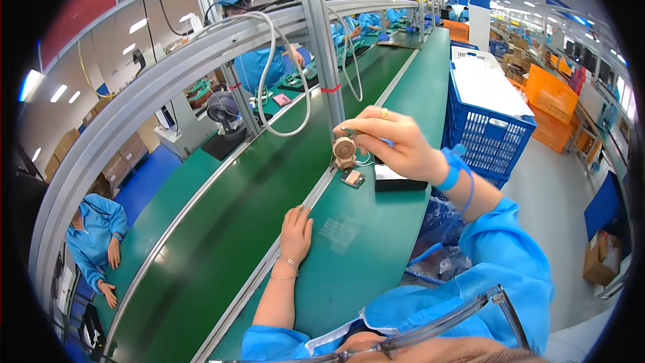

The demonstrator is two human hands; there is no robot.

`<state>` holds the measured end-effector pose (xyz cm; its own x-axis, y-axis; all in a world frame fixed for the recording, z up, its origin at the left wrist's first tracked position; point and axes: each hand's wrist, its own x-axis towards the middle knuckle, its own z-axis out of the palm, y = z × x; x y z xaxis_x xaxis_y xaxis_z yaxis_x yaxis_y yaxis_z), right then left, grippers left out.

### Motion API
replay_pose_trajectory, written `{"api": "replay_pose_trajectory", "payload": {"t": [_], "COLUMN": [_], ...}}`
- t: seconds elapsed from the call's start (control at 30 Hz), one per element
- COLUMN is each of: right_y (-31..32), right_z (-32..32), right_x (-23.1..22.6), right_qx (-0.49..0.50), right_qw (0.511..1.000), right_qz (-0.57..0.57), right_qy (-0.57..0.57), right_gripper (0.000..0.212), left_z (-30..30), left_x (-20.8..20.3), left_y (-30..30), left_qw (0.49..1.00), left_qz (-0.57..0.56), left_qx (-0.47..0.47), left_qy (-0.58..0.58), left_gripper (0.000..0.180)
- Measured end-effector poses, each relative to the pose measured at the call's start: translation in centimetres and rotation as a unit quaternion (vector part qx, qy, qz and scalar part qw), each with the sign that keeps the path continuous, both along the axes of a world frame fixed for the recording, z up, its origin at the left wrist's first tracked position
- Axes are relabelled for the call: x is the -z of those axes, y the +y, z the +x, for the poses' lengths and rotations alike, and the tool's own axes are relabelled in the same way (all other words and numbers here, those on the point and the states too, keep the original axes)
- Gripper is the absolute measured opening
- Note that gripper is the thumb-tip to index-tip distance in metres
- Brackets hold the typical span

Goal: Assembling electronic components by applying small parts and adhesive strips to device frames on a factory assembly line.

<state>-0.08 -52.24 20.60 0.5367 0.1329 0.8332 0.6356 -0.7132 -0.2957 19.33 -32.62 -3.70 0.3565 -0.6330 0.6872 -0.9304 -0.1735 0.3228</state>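
Nearest to us, our left hand (296,228) lies flat and open on the green bench (349,262), palm down, holding nothing, beside the metal rail (269,259) that divides the bench from the conveyor belt (222,228). A faint clear plastic piece (339,230) rests on the bench just right of it; we judge a careless sweep of that hand could push it over the rail onto the belt.

Farther out, our right hand (396,144) is raised above the bench, fingers pinched closed round a small tan round part (345,151) that hangs below the fingertips. The grip looks light and high, so the part could slip and fall onto the small brown component (352,178) lying directly beneath, or bounce onto the belt. A blue wrist strap (451,169) with its coiled cord trails from that wrist; we think it could snag the dark flat block (400,181) beside it.

Beyond stands a blue crate (487,128), well apart.
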Motion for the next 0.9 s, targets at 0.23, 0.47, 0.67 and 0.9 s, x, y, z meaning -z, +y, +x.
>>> {"api": "replay_pose_trajectory", "payload": {"t": [0.23, 0.47, 0.67, 0.9], "right_y": [6.3, 7.9, 8.2, 7.8], "right_z": [-8.7, -11.2, -13.4, -14.1], "right_x": [-9.2, -10.6, -10.2, -8.9], "right_qx": [-0.04, -0.082, -0.086, -0.088], "right_qw": [0.946, 0.905, 0.904, 0.911], "right_qz": [-0.247, -0.268, -0.27, -0.259], "right_qy": [-0.206, -0.319, -0.321, -0.309], "right_gripper": [0.032, 0.021, 0.02, 0.02], "left_z": [1.4, 1.6, 4.0, -0.1], "left_x": [1.9, 1.9, 6.5, 3.3], "left_y": [0.8, 1.2, 2.1, 4.2], "left_qw": [0.998, 0.998, 0.987, 0.965], "left_qz": [-0.029, -0.029, -0.128, -0.24], "left_qx": [-0.042, -0.058, -0.086, -0.089], "left_qy": [0.028, 0.017, -0.04, 0.062], "left_gripper": [0.024, 0.033, 0.025, 0.024]}}
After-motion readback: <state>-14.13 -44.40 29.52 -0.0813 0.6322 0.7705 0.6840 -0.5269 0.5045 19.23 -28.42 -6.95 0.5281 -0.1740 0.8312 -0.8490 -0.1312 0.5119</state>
